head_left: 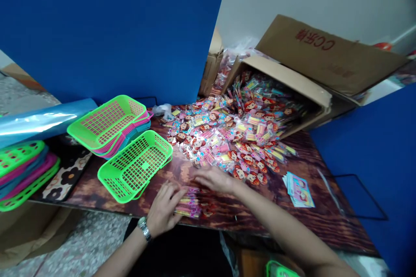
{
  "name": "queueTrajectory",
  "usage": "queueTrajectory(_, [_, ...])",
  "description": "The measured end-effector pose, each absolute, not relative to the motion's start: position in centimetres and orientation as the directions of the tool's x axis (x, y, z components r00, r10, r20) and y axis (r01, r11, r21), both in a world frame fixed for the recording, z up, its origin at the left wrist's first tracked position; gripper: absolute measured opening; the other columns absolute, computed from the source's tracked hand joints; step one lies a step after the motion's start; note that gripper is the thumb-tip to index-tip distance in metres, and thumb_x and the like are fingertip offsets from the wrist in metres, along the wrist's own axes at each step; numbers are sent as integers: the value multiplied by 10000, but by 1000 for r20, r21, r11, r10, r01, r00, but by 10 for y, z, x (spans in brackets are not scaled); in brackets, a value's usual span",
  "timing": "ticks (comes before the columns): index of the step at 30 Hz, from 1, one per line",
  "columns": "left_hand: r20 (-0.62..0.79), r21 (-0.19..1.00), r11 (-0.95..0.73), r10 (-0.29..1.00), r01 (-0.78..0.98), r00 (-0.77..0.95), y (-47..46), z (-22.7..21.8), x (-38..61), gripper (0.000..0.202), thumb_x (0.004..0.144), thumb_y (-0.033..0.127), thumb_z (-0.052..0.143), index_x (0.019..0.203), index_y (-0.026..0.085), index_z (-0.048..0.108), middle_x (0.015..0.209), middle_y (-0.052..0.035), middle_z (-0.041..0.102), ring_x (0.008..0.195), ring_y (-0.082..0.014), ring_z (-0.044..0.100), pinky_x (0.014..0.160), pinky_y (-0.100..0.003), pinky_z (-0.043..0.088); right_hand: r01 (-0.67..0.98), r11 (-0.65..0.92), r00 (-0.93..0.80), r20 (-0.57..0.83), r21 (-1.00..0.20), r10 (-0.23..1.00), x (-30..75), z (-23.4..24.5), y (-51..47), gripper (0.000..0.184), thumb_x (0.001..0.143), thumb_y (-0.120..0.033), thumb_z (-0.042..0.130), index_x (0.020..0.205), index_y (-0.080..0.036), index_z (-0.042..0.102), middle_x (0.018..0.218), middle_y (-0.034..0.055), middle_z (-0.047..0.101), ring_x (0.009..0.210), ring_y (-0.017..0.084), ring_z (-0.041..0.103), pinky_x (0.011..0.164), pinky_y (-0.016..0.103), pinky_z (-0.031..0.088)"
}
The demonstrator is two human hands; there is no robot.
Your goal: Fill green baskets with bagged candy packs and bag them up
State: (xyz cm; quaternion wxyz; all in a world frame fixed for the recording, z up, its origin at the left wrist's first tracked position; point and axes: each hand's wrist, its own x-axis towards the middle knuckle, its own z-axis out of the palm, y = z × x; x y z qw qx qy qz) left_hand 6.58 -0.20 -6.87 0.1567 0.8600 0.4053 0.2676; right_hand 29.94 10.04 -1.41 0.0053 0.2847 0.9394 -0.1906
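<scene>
Bunch of packets (191,207) sits between two hands, close to the near edge

The bunch of packets, yellow and pink, lies on the wood-patterned surface (260,218), just in from its edge at 6 o'clock. The likeliest trouble is slipping: the wrappers look slick, so uneven pressure from one side could fan the bunch out or skew its ends. With the edge so near, a push toward 6 o'clock could send some packets over it.

At 9 o'clock from the bunch, the left hand (165,207) has its fingers bent and loosely parted, thumb and forefinger touching the packets' near end; whether they grip or merely steady them, I cannot tell. At 1 o'clock, the right hand (212,179) reaches over the far side, fingers loosely stretched with nothing visible held; contact underneath is hidden.

Farther out at 1 o'clock spreads a loose pile of packets (221,134), spilling from a tipped cardboard box (292,73). Its slope could slide down and mix with the bunch if the right forearm brushes it. A green basket (134,166) stands at 10 o'clock, near the left hand, beside a basket stack (107,123). Printed cards (299,190) lie at 3 o'clock.
</scene>
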Motion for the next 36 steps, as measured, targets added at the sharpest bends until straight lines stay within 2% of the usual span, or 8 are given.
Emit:
queueTrajectory(2, [333, 515, -618, 783, 594, 526, -2, -69, 65, 523, 793, 262, 531, 1299, 174, 435, 1113, -134, 479, 1040, -279, 476, 914, -483, 421, 550, 828, -835, -100, -106, 542, 316, -12, 129, 333, 913, -126, 393, 1218, -202, 504, 1208, 88, 581, 1060, 201, 537, 869, 342, 412])
queueTrajectory(4, [329, 544, -603, 793, 583, 513, -3, -70, 65, 490, 787, 237, 519, 1268, 170, 455, 1110, -136, 470, 1015, -270, 479, 854, -435, 462, 437, 897, -890, -112, 65, 441, 332, -12, 154, 415, 880, -79, 426, 1270, -217, 457, 1281, 89, 526, 1159, 236, 465, 940, 414, 362])
queueTrajectory(8, [318, 580, -576, 812, 577, 490, -7, -70, 67, 497, 785, 235, 514, 1276, 187, 449, 1118, -127, 461, 1010, -262, 477, 833, -408, 475, 234, 949, -944, -183, 213, 274, 348, -14, 179, 382, 890, -117, 429, 1254, -225, 461, 1001, 66, 636, 1018, 209, 531, 967, 443, 327])
queueTrajectory(10, [321, 589, -569, 816, 574, 480, -8, -72, 68, 504, 785, 235, 511, 1283, 195, 446, 1118, -125, 462, 1010, -263, 477, 834, -410, 472, 200, 954, -952, -184, 225, 243, 349, -13, 182, 313, 895, -156, 436, 1191, -230, 506, 993, 73, 627, 985, 204, 534, 960, 454, 327])
queueTrajectory(15, [308, 602, -553, 827, 576, 471, -9, -77, 69, 516, 780, 247, 531, 1286, 205, 437, 1116, -122, 453, 1016, -267, 467, 843, -413, 461, 87, 986, -981, -160, 140, 109, 346, -12, 187, 372, 874, -160, 487, 1211, -320, 477, 1323, 52, 469, 1165, 225, 436, 966, 449, 324])
queueTrajectory(25, [346, 604, -561, 825, 566, 447, -11, -76, 69, 478, 785, 252, 522, 1256, 194, 466, 1107, -119, 465, 1012, -261, 474, 838, -403, 467, -56, 991, -984, -176, 126, -33, 330, -5, 192, 145, 905, -201, 463, 924, -228, 604, 1129, 53, 585, 1132, 198, 471, 984, 438, 317])
queueTrajectory(32, [336, 597, -554, 830, 580, 446, -11, -77, 69, 464, 782, 251, 523, 1241, 201, 481, 1093, -115, 476, 1003, -257, 486, 826, -398, 472, -31, 1000, -990, -135, 5, -30, 331, -10, 190, 373, 869, -121, 492, 1176, -332, 510, 1270, 3, 531, 1185, 189, 432, 938, 388, 353])
queueTrajectory(36, [334, 593, -554, 830, 585, 447, -11, -77, 70, 469, 772, 235, 526, 1235, 192, 477, 1097, -119, 466, 983, -258, 486, 815, -404, 478, -24, 998, -993, -121, 63, -16, 328, -9, 189, 286, 887, -116, 445, 1113, -251, 555, 1004, 34, 642, 1023, 171, 523, 975, 404, 322])
